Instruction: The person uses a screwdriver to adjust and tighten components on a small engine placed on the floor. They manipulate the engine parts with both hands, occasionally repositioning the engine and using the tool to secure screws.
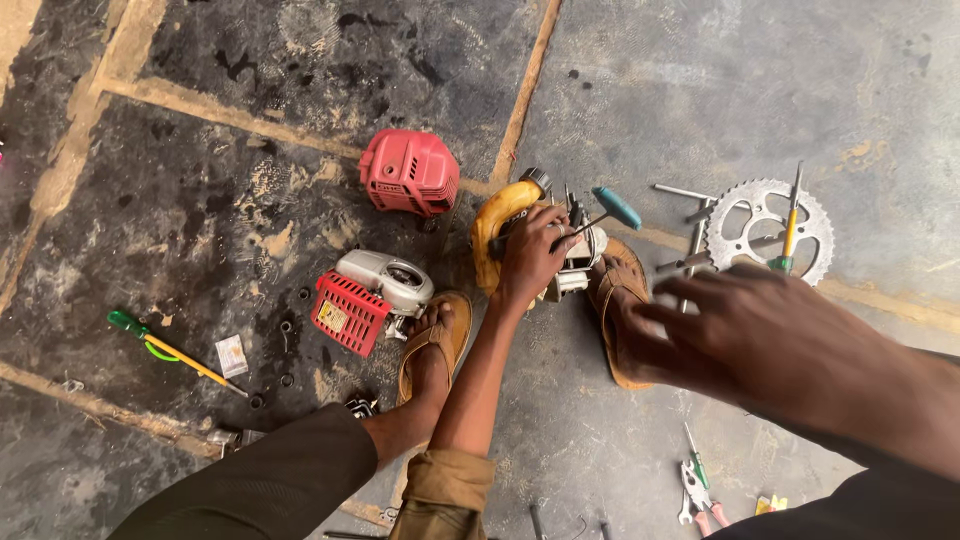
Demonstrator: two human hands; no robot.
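A small engine with a yellow tank (498, 218) sits on the concrete floor between my two sandalled feet. My left hand (533, 256) lies over its top and grips it. A T-handle wrench with a teal grip (617, 207) sticks up out of the engine just right of that hand. Closer to the camera and blurred, my right hand (742, 335) hovers over my right foot (612, 285) with its fingers spread and nothing in it. It is apart from the engine and the wrench.
A red engine cover (410, 172) lies behind the engine, and a red and grey housing (368, 296) beside my left foot (436, 342). A sprocket (815, 225) with a yellow screwdriver (790, 222) and metal rods lies at right. A green-handled screwdriver (170, 350) and pliers (700, 492) lie nearer.
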